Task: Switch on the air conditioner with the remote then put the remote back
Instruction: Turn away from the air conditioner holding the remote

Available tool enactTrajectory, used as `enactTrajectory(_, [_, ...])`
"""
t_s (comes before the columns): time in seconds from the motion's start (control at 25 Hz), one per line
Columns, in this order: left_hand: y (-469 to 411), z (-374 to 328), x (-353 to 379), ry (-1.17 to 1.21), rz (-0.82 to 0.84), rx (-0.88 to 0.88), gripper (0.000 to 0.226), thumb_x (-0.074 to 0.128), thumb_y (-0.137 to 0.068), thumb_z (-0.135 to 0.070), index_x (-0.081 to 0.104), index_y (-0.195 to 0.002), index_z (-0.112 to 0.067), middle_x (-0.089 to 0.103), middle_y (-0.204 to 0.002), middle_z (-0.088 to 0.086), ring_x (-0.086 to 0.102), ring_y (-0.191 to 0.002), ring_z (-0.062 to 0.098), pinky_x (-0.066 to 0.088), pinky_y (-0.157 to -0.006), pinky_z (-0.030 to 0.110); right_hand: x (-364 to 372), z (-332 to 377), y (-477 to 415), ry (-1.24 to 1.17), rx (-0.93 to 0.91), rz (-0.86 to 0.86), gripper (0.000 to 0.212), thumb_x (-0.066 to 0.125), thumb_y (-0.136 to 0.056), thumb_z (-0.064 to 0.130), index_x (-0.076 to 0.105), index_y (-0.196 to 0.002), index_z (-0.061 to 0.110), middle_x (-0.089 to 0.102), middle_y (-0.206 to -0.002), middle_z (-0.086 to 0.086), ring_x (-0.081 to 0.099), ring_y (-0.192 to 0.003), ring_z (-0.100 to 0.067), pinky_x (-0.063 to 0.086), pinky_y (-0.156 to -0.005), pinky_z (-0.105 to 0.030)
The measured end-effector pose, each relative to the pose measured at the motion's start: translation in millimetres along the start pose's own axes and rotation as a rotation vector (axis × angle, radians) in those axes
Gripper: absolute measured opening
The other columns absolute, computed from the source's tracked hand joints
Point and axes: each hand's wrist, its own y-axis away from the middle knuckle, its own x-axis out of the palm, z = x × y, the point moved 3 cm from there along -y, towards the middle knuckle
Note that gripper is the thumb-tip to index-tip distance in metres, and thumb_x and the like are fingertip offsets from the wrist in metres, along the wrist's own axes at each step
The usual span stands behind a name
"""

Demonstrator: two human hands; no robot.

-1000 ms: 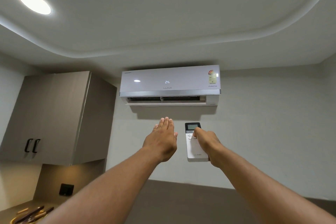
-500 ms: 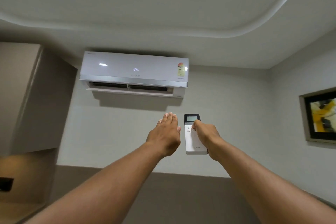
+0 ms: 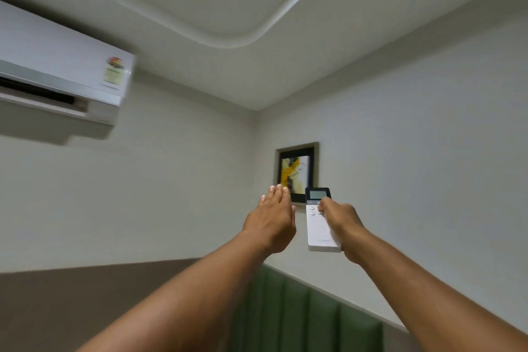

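The white air conditioner [image 3: 57, 66] hangs high on the wall at the far left, partly cut off by the frame edge, its lower flap open. My right hand [image 3: 341, 223] grips a slim white remote [image 3: 321, 233] with a dark display at its top, thumb resting on the buttons. The remote points toward the room corner, well to the right of the unit. My left hand [image 3: 273, 220] is stretched out flat beside the remote, fingers straight and together, holding nothing.
A framed picture [image 3: 297, 171] hangs on the right wall just behind my fingertips. A green padded panel [image 3: 303, 311] runs along the lower right wall, and a brown band [image 3: 85, 294] covers the lower left wall.
The view has swung to the right, so the air conditioner slid to the left edge and the picture came to the centre. Both hands keep the same pose with the remote.
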Motion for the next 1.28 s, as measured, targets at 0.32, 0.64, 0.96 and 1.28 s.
enactTrajectory(0.32, [-55, -213, 97, 0.339, 0.021, 0.320, 0.055, 0.016, -0.101, -0.034, 0.005, -0.149, -0.010, 0.004, -0.160, 0.007, 0.000, -0.145, 0.019, 0.005, -0.115, 0.033, -239, -50, 17, 0.082, 0.104, -0.449, 0.023, 0.049, -0.087, 0.028, 0.062, -0.075, 0.012, 0.069, -0.065, -0.007, 0.065, -0.052, -0.024, 0.043, -0.048, -0.023])
enactTrajectory(0.64, [-50, -357, 136, 0.538, 0.101, 0.546, 0.056, 0.015, -0.101, -0.036, 0.004, -0.149, -0.011, 0.003, -0.160, 0.006, -0.002, -0.145, 0.019, 0.005, -0.114, 0.033, -355, -60, 67, 0.194, 0.158, -0.756, 0.023, 0.050, -0.088, 0.028, 0.063, -0.075, 0.014, 0.070, -0.066, -0.007, 0.066, -0.053, -0.023, 0.044, -0.047, -0.022])
enactTrajectory(0.96, [-44, -391, 159, 0.599, 0.108, 0.636, 0.056, 0.015, -0.101, -0.037, 0.005, -0.149, -0.011, 0.005, -0.160, 0.007, 0.000, -0.145, 0.020, 0.005, -0.113, 0.031, -370, -75, 78, 0.227, 0.191, -0.855, 0.023, 0.049, -0.091, 0.031, 0.062, -0.077, 0.017, 0.070, -0.067, -0.005, 0.065, -0.052, -0.021, 0.042, -0.045, -0.020])
enactTrajectory(1.28, [-36, -381, 193, 0.595, 0.142, 0.629, 0.056, 0.016, -0.101, -0.036, 0.006, -0.149, -0.009, 0.006, -0.159, 0.008, 0.001, -0.145, 0.020, 0.006, -0.113, 0.032, -367, -104, 69, 0.223, 0.230, -0.826, 0.023, 0.049, -0.089, 0.030, 0.061, -0.078, 0.013, 0.069, -0.067, -0.006, 0.065, -0.053, -0.021, 0.043, -0.047, -0.021])
